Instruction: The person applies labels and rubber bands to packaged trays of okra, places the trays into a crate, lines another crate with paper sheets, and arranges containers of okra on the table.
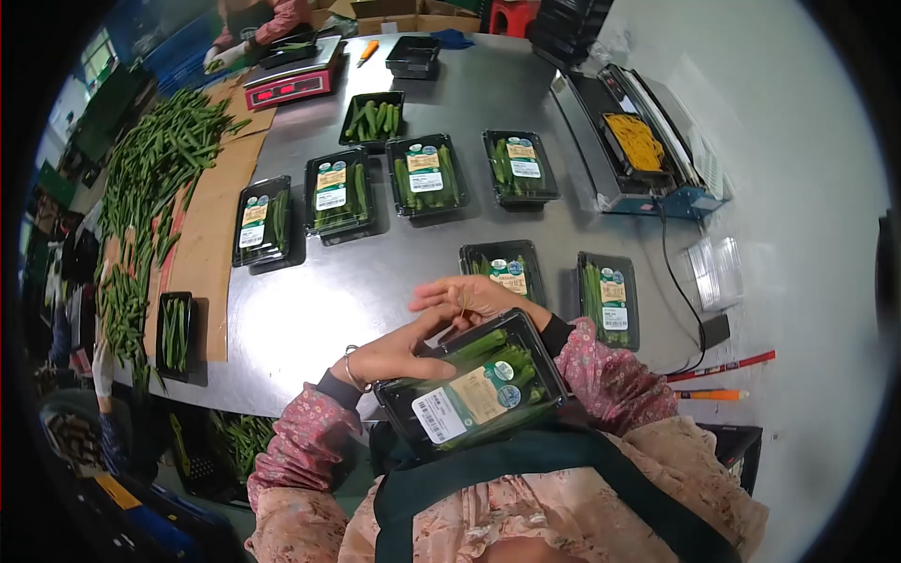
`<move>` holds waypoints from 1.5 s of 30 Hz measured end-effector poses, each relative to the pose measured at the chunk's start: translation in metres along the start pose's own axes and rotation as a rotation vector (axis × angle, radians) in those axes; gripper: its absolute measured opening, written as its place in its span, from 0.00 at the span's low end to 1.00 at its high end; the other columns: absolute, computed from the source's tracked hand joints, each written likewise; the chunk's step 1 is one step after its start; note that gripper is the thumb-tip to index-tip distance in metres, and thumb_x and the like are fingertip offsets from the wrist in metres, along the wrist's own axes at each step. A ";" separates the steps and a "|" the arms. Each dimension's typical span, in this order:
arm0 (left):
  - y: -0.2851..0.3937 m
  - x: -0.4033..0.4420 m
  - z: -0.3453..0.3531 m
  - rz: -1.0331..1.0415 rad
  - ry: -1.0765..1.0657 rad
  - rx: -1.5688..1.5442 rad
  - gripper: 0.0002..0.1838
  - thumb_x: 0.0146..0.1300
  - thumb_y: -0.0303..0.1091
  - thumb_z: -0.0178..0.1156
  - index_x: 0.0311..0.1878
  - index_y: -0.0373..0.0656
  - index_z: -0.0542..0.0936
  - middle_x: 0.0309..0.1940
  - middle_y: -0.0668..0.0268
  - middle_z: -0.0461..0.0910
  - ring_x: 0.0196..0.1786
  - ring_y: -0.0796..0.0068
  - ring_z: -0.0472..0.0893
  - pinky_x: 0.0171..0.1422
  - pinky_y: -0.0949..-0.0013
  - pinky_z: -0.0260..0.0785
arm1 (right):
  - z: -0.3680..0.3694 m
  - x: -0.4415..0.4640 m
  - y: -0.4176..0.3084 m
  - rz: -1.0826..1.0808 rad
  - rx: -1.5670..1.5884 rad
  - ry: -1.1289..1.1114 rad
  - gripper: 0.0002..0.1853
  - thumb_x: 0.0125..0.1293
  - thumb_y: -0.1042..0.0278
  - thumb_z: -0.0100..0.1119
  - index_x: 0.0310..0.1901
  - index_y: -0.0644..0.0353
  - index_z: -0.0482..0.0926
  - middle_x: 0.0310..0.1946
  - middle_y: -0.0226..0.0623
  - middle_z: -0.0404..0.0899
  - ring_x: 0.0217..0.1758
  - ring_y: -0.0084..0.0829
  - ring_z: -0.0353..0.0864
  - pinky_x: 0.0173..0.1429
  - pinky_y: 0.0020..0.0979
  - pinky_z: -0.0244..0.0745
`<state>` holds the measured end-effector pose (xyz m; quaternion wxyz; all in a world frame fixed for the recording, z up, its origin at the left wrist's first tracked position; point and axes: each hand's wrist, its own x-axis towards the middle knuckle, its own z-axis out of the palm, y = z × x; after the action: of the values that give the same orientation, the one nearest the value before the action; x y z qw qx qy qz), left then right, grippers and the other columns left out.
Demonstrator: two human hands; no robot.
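The held pack (469, 389), a black plastic tray of ridged, tapering okra under a clear lid, tilts at the near table edge, close to the torso. Its label carries a white panel with a barcode, a kraft-coloured panel and 2 round emblems, 1 green and 1 blue; the small print is too fine to read. The left hand (399, 355), wearing a metal bangle, lays its thumb on the pack, and its other fingers meet the right hand; whether it grips cannot be told. The right hand (477, 296) has its fingers extended, clasping nothing, above the pack's far edge. 6 similar labelled packs (427, 176) stand on the smooth, reflective metal table (310, 319). Loose okra (155, 155) covers brown cardboard (208, 253) at left. The red-fronted scale (294, 86) shows glowing red digits, illegible here.
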<state>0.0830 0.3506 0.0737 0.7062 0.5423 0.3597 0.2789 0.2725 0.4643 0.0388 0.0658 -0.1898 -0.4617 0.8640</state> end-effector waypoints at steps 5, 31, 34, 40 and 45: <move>0.009 -0.013 0.008 -0.107 0.154 -0.024 0.22 0.58 0.35 0.68 0.48 0.47 0.65 0.48 0.62 0.71 0.41 0.78 0.77 0.43 0.75 0.70 | -0.001 -0.029 -0.009 -0.187 0.122 0.113 0.40 0.70 0.50 0.55 0.73 0.65 0.50 0.73 0.49 0.53 0.61 0.40 0.75 0.61 0.40 0.76; 0.006 -0.059 0.022 0.456 0.985 -0.362 0.11 0.62 0.26 0.62 0.41 0.45 0.68 0.38 0.73 0.73 0.39 0.86 0.71 0.46 0.80 0.65 | 0.086 -0.105 0.059 -0.517 -0.525 0.678 0.31 0.77 0.57 0.42 0.73 0.65 0.48 0.72 0.55 0.55 0.49 0.34 0.81 0.51 0.31 0.79; 0.010 -0.059 0.009 0.547 0.984 -0.306 0.12 0.62 0.30 0.62 0.42 0.44 0.68 0.42 0.70 0.73 0.46 0.81 0.71 0.55 0.74 0.64 | 0.073 -0.118 0.046 -0.685 -0.156 1.038 0.27 0.77 0.58 0.42 0.69 0.66 0.55 0.61 0.54 0.69 0.42 0.32 0.83 0.45 0.28 0.80; 0.011 -0.035 0.008 0.503 0.833 -0.141 0.18 0.58 0.35 0.65 0.45 0.41 0.68 0.43 0.69 0.70 0.47 0.78 0.69 0.58 0.72 0.61 | 0.089 -0.108 0.036 -0.794 -0.410 0.963 0.34 0.75 0.52 0.47 0.71 0.68 0.51 0.64 0.49 0.63 0.64 0.36 0.69 0.64 0.35 0.69; 0.008 -0.002 0.048 0.463 0.636 -0.099 0.18 0.59 0.40 0.63 0.43 0.40 0.68 0.40 0.69 0.66 0.45 0.77 0.65 0.57 0.70 0.57 | 0.134 -0.110 0.039 -0.521 -0.243 1.004 0.39 0.75 0.51 0.49 0.73 0.67 0.44 0.70 0.45 0.56 0.72 0.30 0.57 0.74 0.31 0.53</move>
<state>0.1204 0.3238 0.0893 0.5032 0.4608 0.4147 0.6020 0.3242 0.3072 0.1033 0.4650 -0.4628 -0.5012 0.5643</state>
